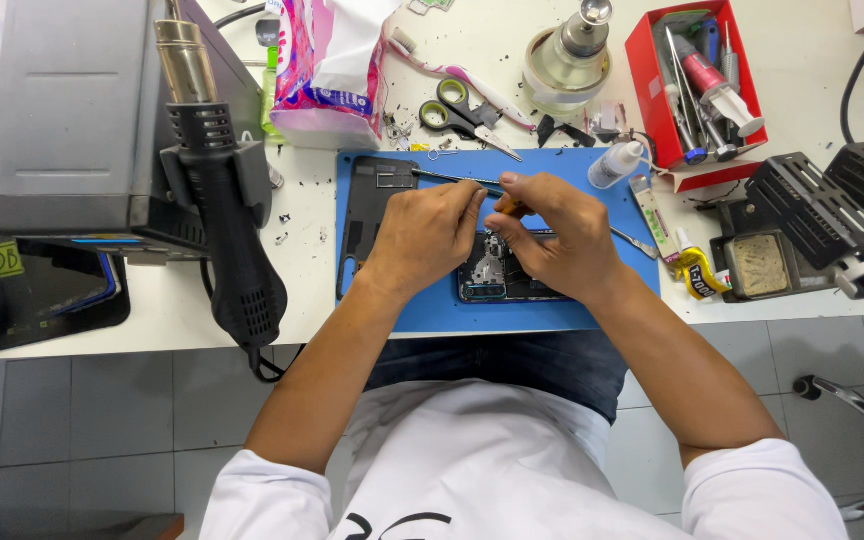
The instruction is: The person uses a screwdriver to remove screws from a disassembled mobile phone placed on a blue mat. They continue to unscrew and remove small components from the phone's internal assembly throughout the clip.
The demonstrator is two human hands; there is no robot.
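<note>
Centrally, blue work mat (432, 310) lies on white bench (312, 250); opened phone (512, 280) sits on mat under both hands. Dark back cover (367, 215) lies left of it. Left hand (422, 235) arches over phone, fingers curled, thumb and forefinger pinching thin metal tweezers (452, 180). Right hand (557, 235) bends inward, gripping orange-handled tool (510, 207), probably small screwdriver; tip hidden.

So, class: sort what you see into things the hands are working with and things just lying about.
In use: opened phone; blue mat; orange-handled tool in right hand; left hand.
Lying about: scissors; hot-air gun; red tool box; small white bottle.
</note>
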